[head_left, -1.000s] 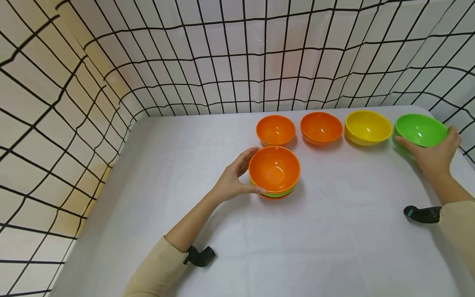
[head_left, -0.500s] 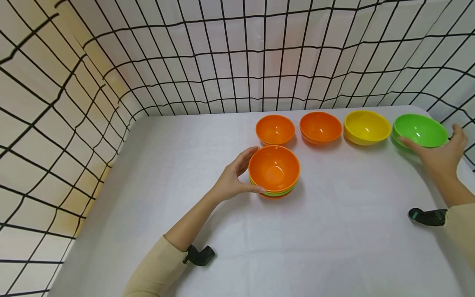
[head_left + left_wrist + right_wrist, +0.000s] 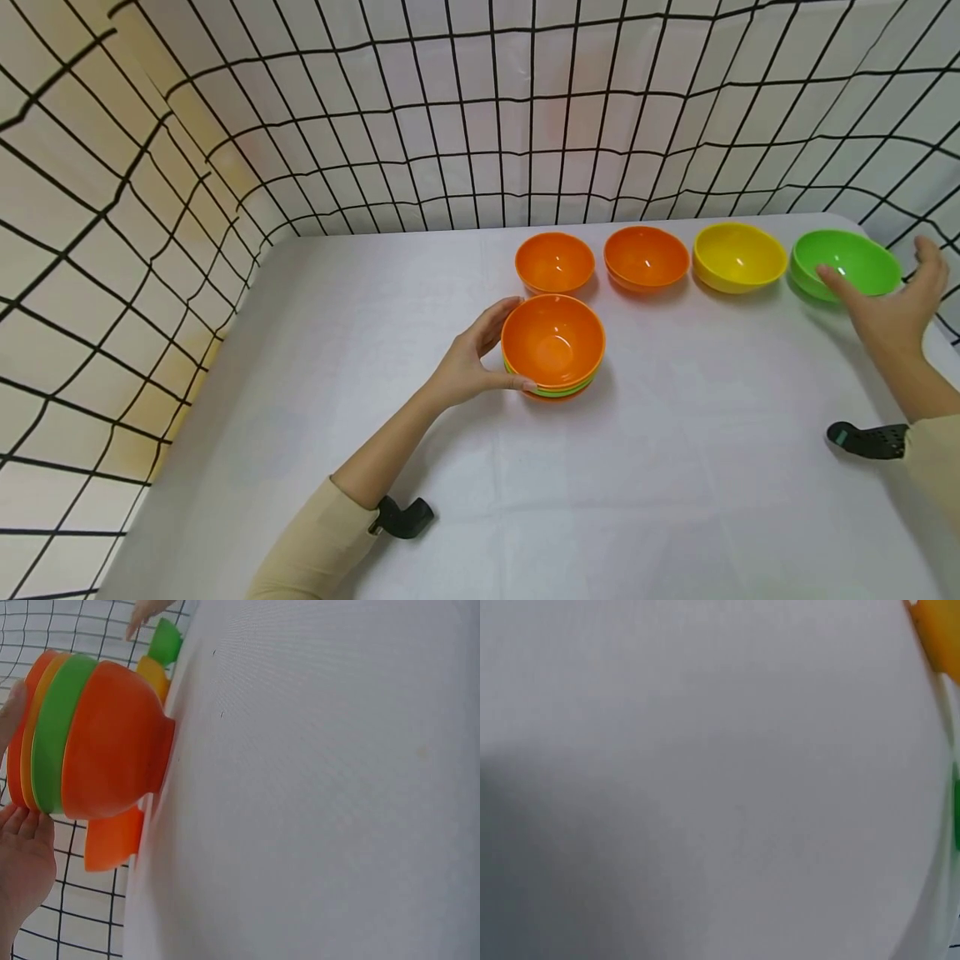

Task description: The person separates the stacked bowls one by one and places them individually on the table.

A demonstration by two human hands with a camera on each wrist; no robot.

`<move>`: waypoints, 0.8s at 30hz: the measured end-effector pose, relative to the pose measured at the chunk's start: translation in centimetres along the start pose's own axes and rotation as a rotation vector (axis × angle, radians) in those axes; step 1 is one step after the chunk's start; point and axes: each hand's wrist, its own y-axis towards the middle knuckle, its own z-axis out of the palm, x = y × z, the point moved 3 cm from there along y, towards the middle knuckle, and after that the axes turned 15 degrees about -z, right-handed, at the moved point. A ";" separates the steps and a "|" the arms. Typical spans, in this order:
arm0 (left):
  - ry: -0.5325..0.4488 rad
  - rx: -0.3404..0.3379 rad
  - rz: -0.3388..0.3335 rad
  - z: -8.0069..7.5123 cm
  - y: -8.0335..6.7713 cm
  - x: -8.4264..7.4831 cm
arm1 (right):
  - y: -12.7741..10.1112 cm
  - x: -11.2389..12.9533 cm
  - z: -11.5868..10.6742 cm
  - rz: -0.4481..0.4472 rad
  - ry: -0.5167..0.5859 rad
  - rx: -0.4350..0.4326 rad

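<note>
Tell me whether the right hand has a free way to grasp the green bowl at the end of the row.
Probably yes. The right hand hovers open just beside the green bowl, fingers over its near rim. Nothing lies between them, and the yellow bowl stands apart on the other side.

right wrist view: blurred, round yellow plastic bowl (image 3: 939,634) cut by top-right edge, round green plastic bowl (image 3: 955,817) a sliver at right edge | left wrist view: left hand (image 3: 21,874) cut by left edge, stack of nested orange and green plastic bowls (image 3: 90,746) hides its own insides | head view: right hand (image 3: 892,304) covers green bowl's near rim
</note>
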 end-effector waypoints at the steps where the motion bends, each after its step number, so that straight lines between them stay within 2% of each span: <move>1: -0.001 0.000 0.003 0.0 0.1 0.3 | -0.1 0.4 0.1 -0.009 0.015 -0.013; 4: -0.002 -0.005 0.009 0.0 0.6 1.4 | -0.1 1.2 0.4 -0.029 0.075 -0.041; 7: -0.005 -0.005 0.019 0.0 0.6 1.7 | 0.1 1.3 0.8 -0.070 0.124 -0.066; 9: -0.010 -0.004 0.026 0.0 0.6 1.7 | 0.4 0.3 1.2 -0.096 0.133 -0.073; 14: -0.009 -0.004 0.029 0.0 0.6 1.8 | 1.9 -4.4 2.6 -0.151 0.123 -0.084; 16: -0.006 -0.004 0.020 0.0 0.6 1.7 | 2.1 -5.0 2.8 -0.164 0.128 -0.091; 19: -0.006 0.001 0.009 0.0 0.3 1.2 | 1.3 -2.5 2.7 -0.169 0.164 -0.086; 24: 0.003 0.011 -0.004 -0.1 -0.5 -0.3 | -1.5 5.5 2.1 -0.232 0.320 -0.048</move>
